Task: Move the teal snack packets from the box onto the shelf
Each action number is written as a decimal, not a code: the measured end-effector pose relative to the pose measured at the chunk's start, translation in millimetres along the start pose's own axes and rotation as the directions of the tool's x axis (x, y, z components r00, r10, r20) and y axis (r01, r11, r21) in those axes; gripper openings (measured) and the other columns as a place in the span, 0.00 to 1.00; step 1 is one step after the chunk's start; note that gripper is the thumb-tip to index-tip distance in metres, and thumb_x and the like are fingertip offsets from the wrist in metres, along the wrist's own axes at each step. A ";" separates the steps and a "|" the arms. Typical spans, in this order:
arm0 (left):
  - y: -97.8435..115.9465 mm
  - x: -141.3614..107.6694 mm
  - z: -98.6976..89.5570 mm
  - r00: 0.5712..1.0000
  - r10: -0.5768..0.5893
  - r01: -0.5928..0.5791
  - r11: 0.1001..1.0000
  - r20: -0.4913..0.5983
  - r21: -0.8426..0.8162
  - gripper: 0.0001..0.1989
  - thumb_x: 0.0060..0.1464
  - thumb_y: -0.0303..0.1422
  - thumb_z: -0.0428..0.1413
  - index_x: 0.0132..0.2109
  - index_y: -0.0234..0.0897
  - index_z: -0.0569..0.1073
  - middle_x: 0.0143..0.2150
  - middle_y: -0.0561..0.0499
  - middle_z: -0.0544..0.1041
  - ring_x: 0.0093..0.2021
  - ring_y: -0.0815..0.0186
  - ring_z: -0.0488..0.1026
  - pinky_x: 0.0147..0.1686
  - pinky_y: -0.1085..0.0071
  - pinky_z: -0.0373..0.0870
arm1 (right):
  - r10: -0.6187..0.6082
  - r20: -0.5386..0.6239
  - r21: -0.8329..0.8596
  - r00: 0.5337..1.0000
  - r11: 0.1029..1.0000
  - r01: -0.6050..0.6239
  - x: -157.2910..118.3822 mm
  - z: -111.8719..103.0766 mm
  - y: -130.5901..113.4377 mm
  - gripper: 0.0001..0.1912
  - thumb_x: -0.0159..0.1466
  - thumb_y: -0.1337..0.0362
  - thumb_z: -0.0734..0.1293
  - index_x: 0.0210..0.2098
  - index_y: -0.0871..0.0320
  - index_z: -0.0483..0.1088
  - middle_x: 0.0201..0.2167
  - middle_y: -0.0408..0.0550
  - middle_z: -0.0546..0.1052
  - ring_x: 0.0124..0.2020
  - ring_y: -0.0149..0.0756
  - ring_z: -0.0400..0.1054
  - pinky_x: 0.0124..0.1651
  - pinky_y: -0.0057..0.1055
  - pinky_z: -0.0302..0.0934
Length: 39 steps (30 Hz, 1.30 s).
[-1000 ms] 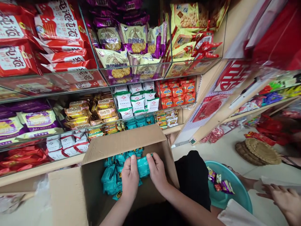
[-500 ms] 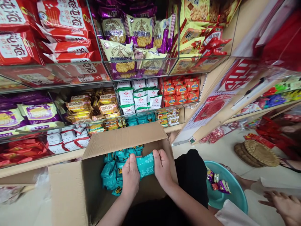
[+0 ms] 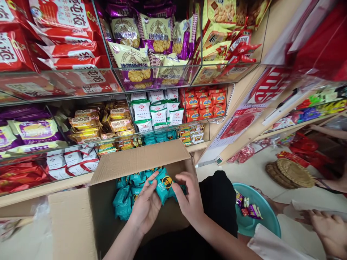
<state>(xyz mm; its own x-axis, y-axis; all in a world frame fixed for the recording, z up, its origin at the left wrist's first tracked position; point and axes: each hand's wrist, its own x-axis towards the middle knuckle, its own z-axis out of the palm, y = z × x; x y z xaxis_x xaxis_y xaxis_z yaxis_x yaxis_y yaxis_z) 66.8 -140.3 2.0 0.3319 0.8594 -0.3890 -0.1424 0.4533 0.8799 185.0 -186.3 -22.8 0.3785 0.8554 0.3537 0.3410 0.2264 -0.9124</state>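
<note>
A teal snack packet point(image 3: 163, 183) with a yellow and black round emblem is held above an open cardboard box point(image 3: 71, 220). My left hand point(image 3: 148, 207), palm turned up, grips its left end between thumb and fingers. Curled loosely around the packet's right end is my right hand point(image 3: 189, 196), its thumb against the wrapper; some teal wrapper shows between thumb and fingers. Several similar teal packets point(image 3: 123, 202) lie in the box, behind and left of my hands. The right end of the held packet is partly hidden by my right fingers.
Shelves with glass fronts point(image 3: 151, 76) hold biscuit packets directly behind the box. At right stands a turquoise basin point(image 3: 275, 224) with a few small wrapped snacks. Another person's hand point(image 3: 325, 227) is beyond it, near woven baskets point(image 3: 295, 173) on the floor.
The packet has been turned from its printed back to its emblem side. My left palm has rolled upward and my right fingers have loosened. The view has shifted slightly right.
</note>
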 end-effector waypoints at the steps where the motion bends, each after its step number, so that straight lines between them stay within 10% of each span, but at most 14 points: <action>1: -3.6 -0.3 1.5 1.000 0.029 -0.029 0.999 0.008 0.021 0.22 0.53 0.43 0.45 0.55 0.43 0.59 0.48 0.48 0.72 0.42 0.65 0.72 0.40 0.67 0.69 | 0.197 0.026 0.123 0.980 0.972 -0.198 -0.5 2.9 1.4 0.12 0.58 0.59 0.62 0.40 0.57 0.64 0.37 0.50 0.68 0.37 0.34 0.65 0.36 0.31 0.63; 5: -9.7 -1.9 1.5 0.980 0.197 -0.198 0.953 0.027 0.230 0.24 0.55 0.42 0.43 0.58 0.42 0.54 0.51 0.46 0.70 0.48 0.62 0.69 0.46 0.62 0.66 | 0.487 0.386 0.350 0.783 0.708 -0.613 6.3 0.5 5.9 0.18 0.55 0.52 0.63 0.37 0.60 0.63 0.29 0.45 0.69 0.26 0.31 0.65 0.26 0.28 0.62; 7: 0.4 4.6 -3.3 0.916 0.389 -0.385 0.794 0.092 0.472 0.22 0.56 0.40 0.44 0.57 0.42 0.56 0.55 0.46 0.66 0.53 0.62 0.64 0.51 0.62 0.62 | 0.441 0.302 0.288 0.845 0.803 -0.522 18.8 -14.2 5.5 0.17 0.55 0.54 0.64 0.37 0.60 0.65 0.29 0.45 0.70 0.28 0.31 0.65 0.30 0.27 0.62; 10: 30.4 32.6 -12.9 0.749 0.536 -0.585 0.262 0.388 0.767 0.20 0.53 0.39 0.47 0.53 0.43 0.63 0.61 0.49 0.58 0.61 0.59 0.51 0.58 0.60 0.49 | 0.289 0.013 0.078 0.957 0.954 -0.289 49.8 -45.2 6.7 0.15 0.54 0.57 0.65 0.38 0.59 0.65 0.33 0.46 0.71 0.32 0.32 0.65 0.35 0.28 0.60; 12: 49.4 60.1 -18.2 0.759 0.437 -0.534 -0.008 0.483 0.846 0.27 0.48 0.43 0.51 0.56 0.43 0.60 0.64 0.49 0.50 0.63 0.54 0.42 0.59 0.57 0.45 | 0.191 -0.084 -0.043 0.978 0.980 -0.195 73.8 -62.5 11.5 0.13 0.53 0.59 0.66 0.36 0.59 0.65 0.31 0.45 0.71 0.32 0.32 0.64 0.35 0.28 0.59; 14: 59.8 86.3 -22.0 0.873 0.235 -0.412 -0.114 0.427 0.904 0.38 0.42 0.48 0.53 0.60 0.43 0.55 0.64 0.46 0.50 0.62 0.50 0.44 0.57 0.53 0.47 | 0.119 -0.087 -0.126 0.989 0.984 -0.129 95.0 -72.1 19.0 0.12 0.52 0.61 0.66 0.33 0.59 0.63 0.29 0.43 0.70 0.30 0.32 0.64 0.35 0.28 0.59; 18: 55.2 113.2 -27.5 0.920 -0.054 -0.391 -0.124 0.387 0.912 0.36 0.41 0.53 0.50 0.57 0.45 0.60 0.56 0.47 0.65 0.55 0.54 0.62 0.50 0.61 0.60 | 0.096 -0.045 -0.170 0.994 0.980 -0.102 122.4 -69.0 37.1 0.12 0.51 0.63 0.66 0.33 0.59 0.61 0.30 0.43 0.70 0.32 0.32 0.64 0.37 0.29 0.58; 23: 44.6 110.8 -32.7 0.921 0.000 -0.387 -0.116 0.390 0.915 0.37 0.41 0.55 0.48 0.57 0.45 0.60 0.57 0.50 0.65 0.55 0.59 0.62 0.52 0.66 0.58 | 0.177 0.099 -0.103 0.979 0.981 -0.167 144.3 -46.0 60.3 0.28 0.51 0.64 0.64 0.50 0.57 0.53 0.33 0.44 0.71 0.31 0.32 0.66 0.33 0.28 0.60; 32: 38.4 110.0 -36.3 0.908 0.101 -0.398 -0.100 0.408 0.912 0.36 0.39 0.53 0.51 0.55 0.44 0.63 0.54 0.49 0.68 0.53 0.58 0.64 0.51 0.66 0.58 | 0.155 0.235 -0.633 0.960 0.774 0.030 177.3 -1.5 83.7 0.14 0.51 0.65 0.63 0.38 0.58 0.63 0.33 0.46 0.71 0.34 0.36 0.65 0.37 0.30 0.57; 39: 37.0 111.3 -37.9 0.895 0.125 -0.417 -0.100 0.428 0.903 0.34 0.39 0.51 0.52 0.54 0.46 0.65 0.50 0.50 0.71 0.48 0.57 0.67 0.48 0.64 0.60 | 0.131 0.342 -0.721 0.931 0.672 0.170 184.3 17.3 83.5 0.27 0.55 0.69 0.60 0.54 0.57 0.54 0.44 0.54 0.65 0.41 0.40 0.64 0.41 0.30 0.56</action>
<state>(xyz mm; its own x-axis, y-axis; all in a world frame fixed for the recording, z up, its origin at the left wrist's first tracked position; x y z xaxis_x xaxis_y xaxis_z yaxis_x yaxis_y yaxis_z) 63.1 -18.9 -19.1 0.6781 0.7249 -0.1214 0.7180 -0.6179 0.3205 268.3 -1.7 -37.4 0.1029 0.9849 0.1389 0.9136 -0.0384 -0.4049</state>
